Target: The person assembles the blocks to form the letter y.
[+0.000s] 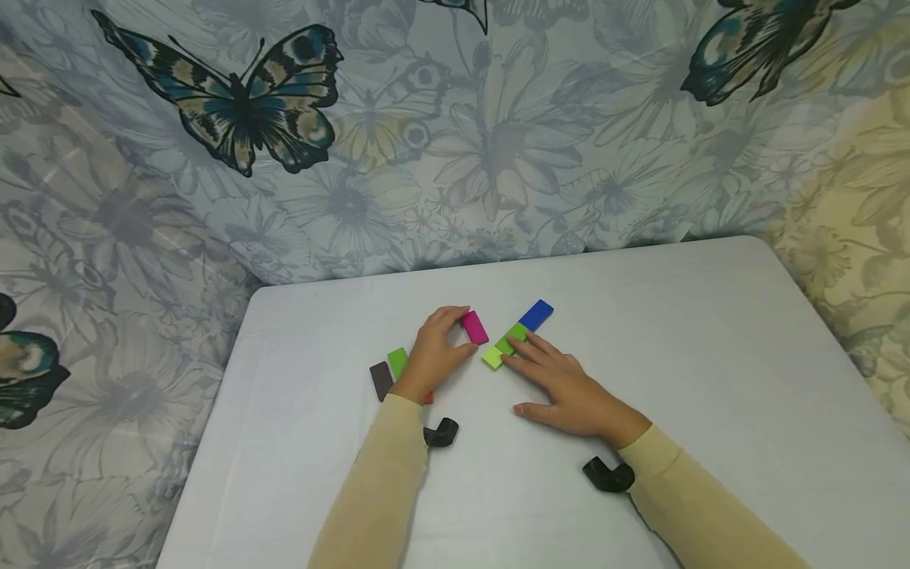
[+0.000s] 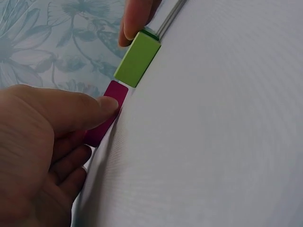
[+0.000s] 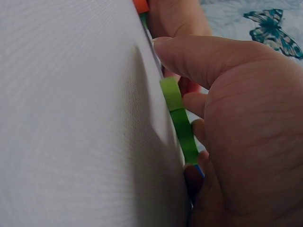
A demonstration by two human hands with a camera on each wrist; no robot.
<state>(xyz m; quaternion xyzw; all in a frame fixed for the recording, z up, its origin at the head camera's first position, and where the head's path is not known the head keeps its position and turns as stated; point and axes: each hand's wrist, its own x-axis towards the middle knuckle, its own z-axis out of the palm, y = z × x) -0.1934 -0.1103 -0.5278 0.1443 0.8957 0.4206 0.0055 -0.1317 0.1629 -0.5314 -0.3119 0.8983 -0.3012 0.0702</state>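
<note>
My left hand pinches a magenta rectangular block between thumb and fingers. In the left wrist view, that magenta block sits end-on to a light green block, close to it. A slanting row on the table runs from the light green block through a green block to a blue block. My right hand spreads beside this row, its fingertips touching the green blocks. The right wrist view shows its fingers along the side of the green block.
Left of my left hand lie a dark brown block, another green block and an orange-red block, the last two partly hidden by the hand. Everything rests on a white-covered table. Butterfly-patterned cloth hangs behind.
</note>
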